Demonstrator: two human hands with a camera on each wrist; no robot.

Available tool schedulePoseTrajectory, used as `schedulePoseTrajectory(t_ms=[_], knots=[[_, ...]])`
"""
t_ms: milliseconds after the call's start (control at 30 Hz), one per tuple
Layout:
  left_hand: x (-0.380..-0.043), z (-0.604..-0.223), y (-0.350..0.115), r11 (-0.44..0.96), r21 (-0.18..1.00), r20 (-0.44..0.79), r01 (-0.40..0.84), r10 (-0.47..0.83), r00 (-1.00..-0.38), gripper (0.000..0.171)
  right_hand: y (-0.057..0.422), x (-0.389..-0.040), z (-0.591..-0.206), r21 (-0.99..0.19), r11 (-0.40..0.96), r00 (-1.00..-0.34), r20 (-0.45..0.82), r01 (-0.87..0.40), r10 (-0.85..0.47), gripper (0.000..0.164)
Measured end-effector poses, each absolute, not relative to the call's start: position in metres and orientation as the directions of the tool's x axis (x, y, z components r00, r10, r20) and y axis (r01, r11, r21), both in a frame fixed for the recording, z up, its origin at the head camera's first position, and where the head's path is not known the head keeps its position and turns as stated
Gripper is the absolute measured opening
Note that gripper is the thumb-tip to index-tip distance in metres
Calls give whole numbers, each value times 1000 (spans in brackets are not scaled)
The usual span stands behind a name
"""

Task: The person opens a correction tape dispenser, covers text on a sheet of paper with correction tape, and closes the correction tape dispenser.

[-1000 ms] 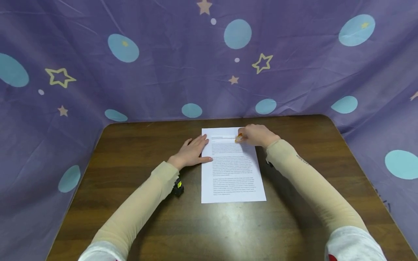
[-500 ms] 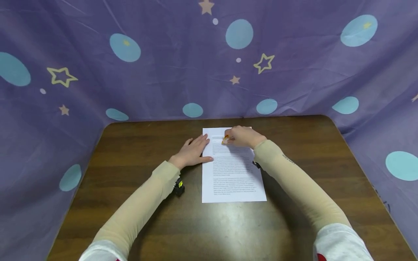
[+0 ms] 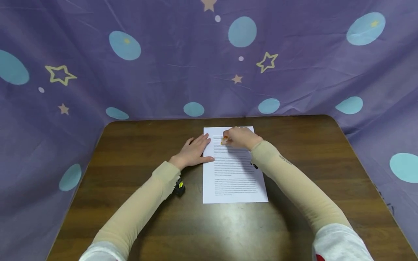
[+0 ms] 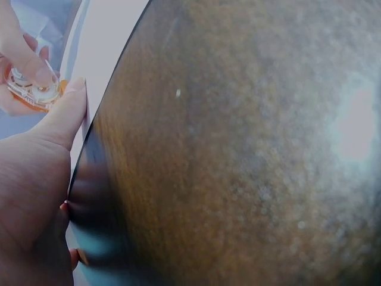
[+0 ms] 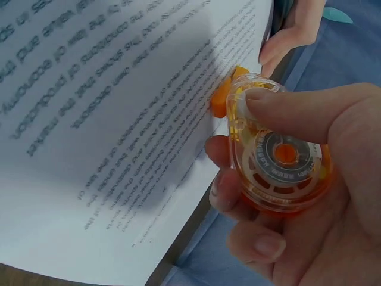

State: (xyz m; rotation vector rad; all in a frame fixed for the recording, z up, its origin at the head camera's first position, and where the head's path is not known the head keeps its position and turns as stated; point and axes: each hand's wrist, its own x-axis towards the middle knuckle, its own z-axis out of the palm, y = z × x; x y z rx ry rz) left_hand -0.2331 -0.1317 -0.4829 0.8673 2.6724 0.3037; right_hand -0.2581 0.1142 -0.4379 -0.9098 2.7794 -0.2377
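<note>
My right hand grips a correction tape dispenser, clear plastic with an orange tip and an orange hub. Its thumb lies on top and the other fingers curl beneath it. The dispenser's tip is right at the printed lines near the top of a white sheet of paper. My left hand lies spread along the sheet's left edge, fingertips and thumb resting on the paper. In the left wrist view, the left thumb extends over the paper's edge, and the dispenser shows just beyond it.
The sheet lies on a brown wooden table, towards its far edge. A purple curtain with stars and pale blue ovals hangs behind and beside the table. A small black device sits under the left wrist.
My right hand has moved left across the upper part of the paper with the correction tape dispenser, mostly in the first half second. The left hand has stayed in place on the sheet.
</note>
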Motion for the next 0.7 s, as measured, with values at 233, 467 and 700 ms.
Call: schedulePoseTrajectory(t_ms=[233,467,700], knots=[[-233,-483,-132,797,289,-227,531,596,-770,92,116,-258,-441,-207,808,-800,-141,-552,-583,6],[-233,-483,-130,799,283,-229,531,594,-771,93,121,-255,-440,-189,829,-820,-144,-527,-554,7],[-233,-484,-131,799,281,-224,532,593,-773,92,126,-255,-440,-187,845,-836,-149,-501,-528,5]])
